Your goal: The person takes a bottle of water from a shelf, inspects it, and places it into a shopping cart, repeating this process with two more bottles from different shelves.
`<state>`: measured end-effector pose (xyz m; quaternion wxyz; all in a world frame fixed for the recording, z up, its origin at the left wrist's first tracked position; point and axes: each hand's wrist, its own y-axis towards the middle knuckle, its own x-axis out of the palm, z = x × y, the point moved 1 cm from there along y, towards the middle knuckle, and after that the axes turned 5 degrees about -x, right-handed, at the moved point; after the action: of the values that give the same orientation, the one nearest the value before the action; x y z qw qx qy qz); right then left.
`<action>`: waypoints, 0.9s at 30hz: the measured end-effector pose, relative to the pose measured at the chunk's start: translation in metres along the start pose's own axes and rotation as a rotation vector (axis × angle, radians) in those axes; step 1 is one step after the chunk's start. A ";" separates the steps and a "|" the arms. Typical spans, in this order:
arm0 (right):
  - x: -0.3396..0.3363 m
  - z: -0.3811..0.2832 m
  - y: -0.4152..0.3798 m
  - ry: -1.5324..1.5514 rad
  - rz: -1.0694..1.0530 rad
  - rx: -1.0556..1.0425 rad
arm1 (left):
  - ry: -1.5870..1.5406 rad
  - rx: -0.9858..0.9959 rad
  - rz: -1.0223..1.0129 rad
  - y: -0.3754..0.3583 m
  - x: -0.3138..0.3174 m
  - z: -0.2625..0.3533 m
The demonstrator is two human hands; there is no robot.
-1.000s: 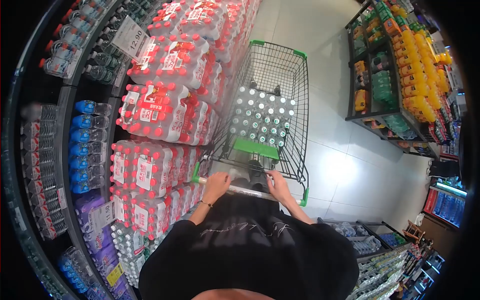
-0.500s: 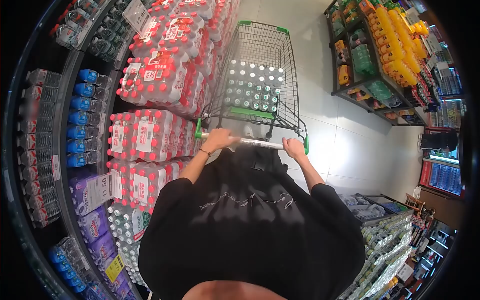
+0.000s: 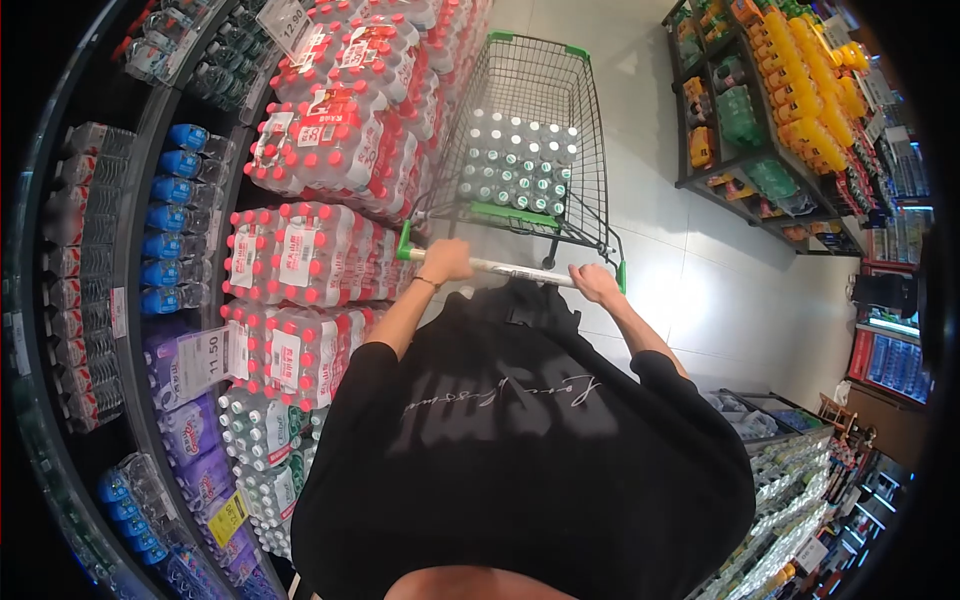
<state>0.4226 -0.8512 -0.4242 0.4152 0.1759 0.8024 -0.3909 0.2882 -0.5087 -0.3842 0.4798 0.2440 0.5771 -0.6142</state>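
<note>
A wire shopping cart (image 3: 590, 150) with green corners stands in front of me. Packed bottles with white caps (image 3: 516, 165) lie in its basket, at the end closer to me. My left hand (image 3: 446, 261) is wrapped round the cart handle (image 3: 510, 271) near its left end, a thin band on the wrist. Toward the right end of the same bar, my right hand (image 3: 596, 283) is closed on it too.
Stacked red-capped bottle packs (image 3: 320, 250) rise close along the cart's left side. Farther left are shelves with blue-labelled bottles (image 3: 172, 245) and purple packs (image 3: 190, 432). A rack of orange drinks (image 3: 795, 90) stands at the upper right, and green-tinted bottles (image 3: 785, 490) at the lower right.
The cart and both hands sit slightly higher and farther right in the view. The left-hand stacks have shifted a little too. Both hands still hold the handle.
</note>
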 end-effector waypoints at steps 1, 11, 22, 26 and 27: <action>0.018 0.017 0.006 -0.145 0.045 -0.220 | -0.003 -0.013 0.019 -0.003 -0.002 0.002; 0.031 0.028 0.017 -0.116 -0.014 -0.300 | 0.055 -0.055 0.055 -0.003 0.004 0.002; -0.014 -0.002 0.009 0.114 -0.107 -0.121 | 0.080 -0.062 0.062 -0.001 0.001 0.001; -0.009 -0.001 0.013 0.160 -0.114 -0.069 | 0.098 -0.060 0.099 0.001 0.008 -0.001; 0.003 0.007 0.020 0.148 -0.094 -0.093 | 0.093 -0.055 0.109 0.001 0.008 -0.002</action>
<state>0.4362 -0.8442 -0.4386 0.3437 0.1471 0.8556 -0.3581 0.2852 -0.5092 -0.3920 0.4916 0.2899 0.6014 -0.5591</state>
